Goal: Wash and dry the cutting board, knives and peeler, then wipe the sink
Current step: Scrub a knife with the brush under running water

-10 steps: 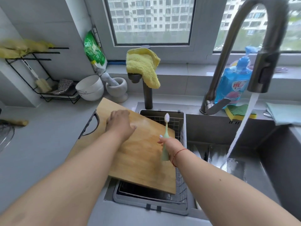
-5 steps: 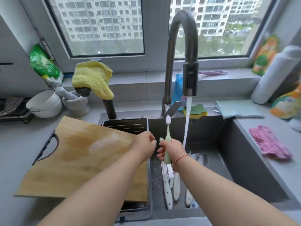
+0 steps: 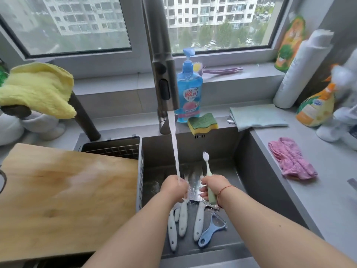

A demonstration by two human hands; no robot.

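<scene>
The wooden cutting board lies flat over the wire drain basket at the sink's left. Several white-handled knives and a blue peeler lie on the floor of the dark sink. Water runs from the faucet onto my left hand, which is curled under the stream and holds nothing I can see. My right hand grips a green toothbrush upright, bristles up, just right of the stream.
A blue dish soap bottle and a yellow-green sponge stand behind the sink. A light blue cloth and a pink cloth lie on the right counter. A yellow cloth hangs at the left.
My left hand left the cutting board and moved right under the running water. My right hand carried the toothbrush over the sink. The view swung right.
</scene>
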